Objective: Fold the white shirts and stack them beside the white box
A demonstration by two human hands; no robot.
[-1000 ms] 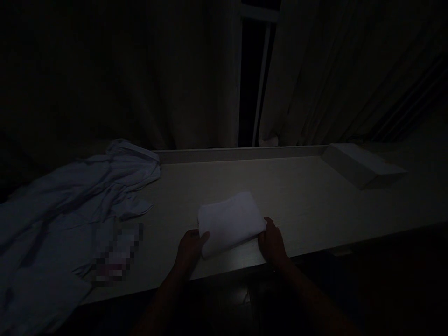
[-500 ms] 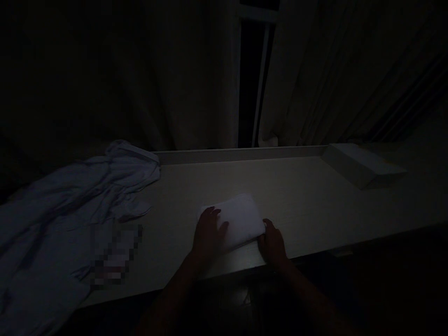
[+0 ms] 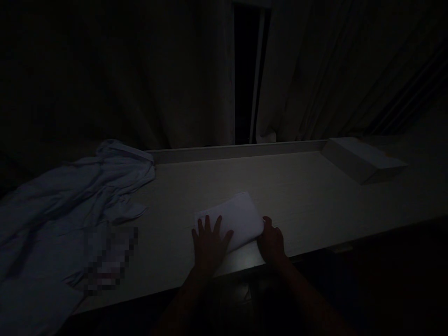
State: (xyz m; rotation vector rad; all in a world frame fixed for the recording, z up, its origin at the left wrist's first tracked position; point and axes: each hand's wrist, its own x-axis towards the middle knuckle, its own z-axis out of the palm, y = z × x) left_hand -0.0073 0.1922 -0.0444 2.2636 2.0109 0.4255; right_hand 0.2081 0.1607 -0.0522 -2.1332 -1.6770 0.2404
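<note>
At one white cloth [image 3: 243, 219] (folded), two hands [image 3: 210, 245] [image 3: 271, 241]

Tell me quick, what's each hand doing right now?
Left hand: open, fingers spread over the white, folded, rectangular cloth.
Right hand: curled at the cloth's right corner; too dark to tell if it's gripping.

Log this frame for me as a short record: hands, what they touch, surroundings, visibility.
Left hand: spread over the left part of the folded white cloth
Right hand: curled at the cloth's near right corner; firmness unclear
Surface: pale table
Left side: rumpled pale fabric, pixelated patch beside it
Far right: pale box
Behind: curtains, dark gap between them
Visibility: very dim
</note>
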